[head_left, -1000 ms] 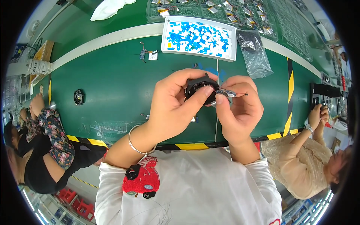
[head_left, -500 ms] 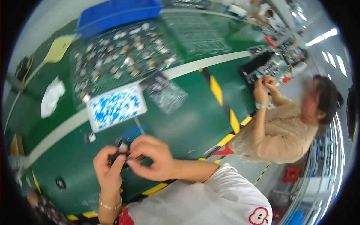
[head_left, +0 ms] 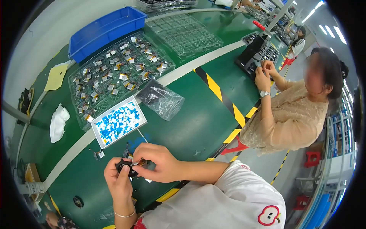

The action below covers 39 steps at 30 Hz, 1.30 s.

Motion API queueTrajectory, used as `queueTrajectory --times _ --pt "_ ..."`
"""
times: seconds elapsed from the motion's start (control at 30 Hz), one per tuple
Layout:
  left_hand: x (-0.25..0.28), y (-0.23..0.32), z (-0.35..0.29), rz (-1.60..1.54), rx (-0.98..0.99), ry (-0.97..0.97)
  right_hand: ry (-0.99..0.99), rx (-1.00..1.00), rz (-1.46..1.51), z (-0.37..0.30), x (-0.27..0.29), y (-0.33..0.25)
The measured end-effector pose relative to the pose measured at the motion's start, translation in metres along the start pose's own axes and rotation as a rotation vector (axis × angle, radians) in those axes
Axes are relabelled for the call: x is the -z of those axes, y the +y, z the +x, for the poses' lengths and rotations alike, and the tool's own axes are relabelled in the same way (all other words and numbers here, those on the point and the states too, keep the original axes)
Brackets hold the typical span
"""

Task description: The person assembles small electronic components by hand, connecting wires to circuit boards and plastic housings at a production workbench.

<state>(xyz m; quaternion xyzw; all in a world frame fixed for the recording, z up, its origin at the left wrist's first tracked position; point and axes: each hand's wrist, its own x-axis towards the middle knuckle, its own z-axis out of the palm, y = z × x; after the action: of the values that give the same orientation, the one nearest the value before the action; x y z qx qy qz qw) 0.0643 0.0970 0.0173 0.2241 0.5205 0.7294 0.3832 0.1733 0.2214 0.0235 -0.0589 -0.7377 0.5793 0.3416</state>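
Observation:
My left hand (head_left: 121,187) is closed around a small black rounded housing (head_left: 124,166), its thumb pressing on the near side. Against that part, the thumb and fingertips of my right hand (head_left: 162,162) are pinched together. A thin orange-brown piece (head_left: 143,162) shows between the right fingers, too small to name surely. Just beyond my hands, a small wired piece with a silver-white block (head_left: 100,154) lies on the green table. A white box (head_left: 144,121) with many blue and white bits stands farther off.
Behind the box sits a clear tray (head_left: 72,89) of small silver wired parts, with a blue bin (head_left: 82,53) beyond. A plastic bag (head_left: 164,103) lies beside the box. At right, a co-worker (head_left: 286,118) handles parts by a black fixture (head_left: 251,51). A black disc (head_left: 78,202) lies at left.
The view has shifted, so the table and both hands appear a little lower. My hands stay together at the black housing, the orange-brown piece now showing more clearly.

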Motion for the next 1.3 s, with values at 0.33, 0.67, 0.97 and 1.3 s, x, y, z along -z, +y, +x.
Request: queueTrajectory --times 0.33,0.67,0.97,1.3 --pt "-0.005 0.002 0.006 -0.220 0.139 -0.045 -0.014 -0.300 0.295 -0.002 0.006 0.010" --pt "-0.002 0.008 0.004 -0.268 0.236 -0.025 -0.022 -0.392 0.466 0.000 0.002 0.013" --pt "0.000 0.000 0.004 -0.298 0.192 -0.116 -0.064 -0.381 0.413 0.000 0.001 0.006" --pt "0.009 -0.004 0.008 -0.340 0.170 0.015 -0.092 -0.488 0.339 0.008 0.021 0.014"
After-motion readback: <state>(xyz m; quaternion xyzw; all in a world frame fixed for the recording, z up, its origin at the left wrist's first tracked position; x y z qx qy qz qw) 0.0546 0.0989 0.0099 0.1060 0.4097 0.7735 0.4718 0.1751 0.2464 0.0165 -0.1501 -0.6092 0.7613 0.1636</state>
